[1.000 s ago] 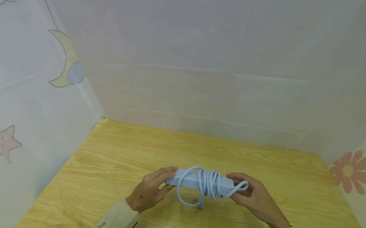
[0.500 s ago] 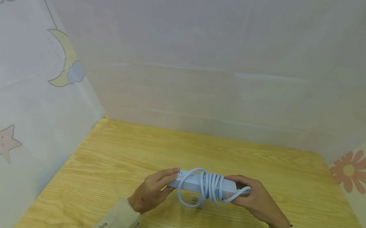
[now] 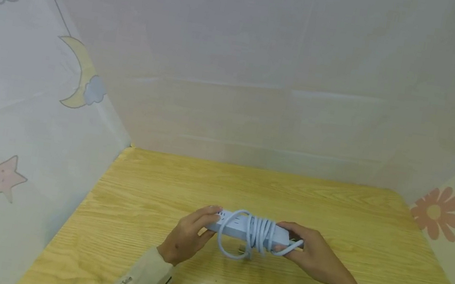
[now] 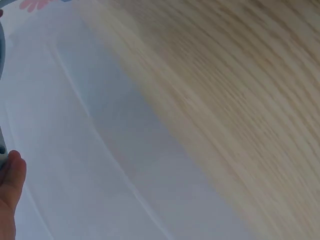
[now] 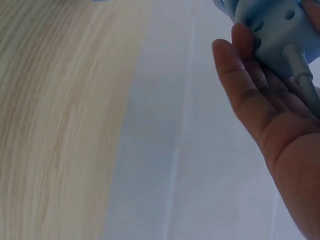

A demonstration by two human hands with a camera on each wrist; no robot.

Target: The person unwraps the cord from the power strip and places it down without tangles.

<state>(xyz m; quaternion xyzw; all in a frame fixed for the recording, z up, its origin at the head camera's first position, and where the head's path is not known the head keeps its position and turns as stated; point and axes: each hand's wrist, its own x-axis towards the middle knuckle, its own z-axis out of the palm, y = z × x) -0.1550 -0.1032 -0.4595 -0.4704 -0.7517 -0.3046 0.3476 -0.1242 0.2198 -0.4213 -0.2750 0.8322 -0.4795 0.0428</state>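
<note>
Fingers (image 3: 208,218) of both hands curled on the strip (image 3: 236,228), one hand per end, gap only as wide as the body. Left hand (image 3: 185,238): fingers over the far side of the left end, thumb on the near side below. Right hand (image 3: 320,260): same pinch at the right end; right wrist view shows fingertips against the holed face, cord exit (image 5: 296,57) just above the palm. Left wrist view catches only a sliver of strip.

Strip sits crosswise between the hands, over the table (image 3: 150,184). Pale blue, long, boxy, slots on top. Same-colour cord (image 3: 261,233) wound several turns right of middle, one loose loop to the left, plug (image 3: 243,251) hanging below, mostly hidden.
</note>
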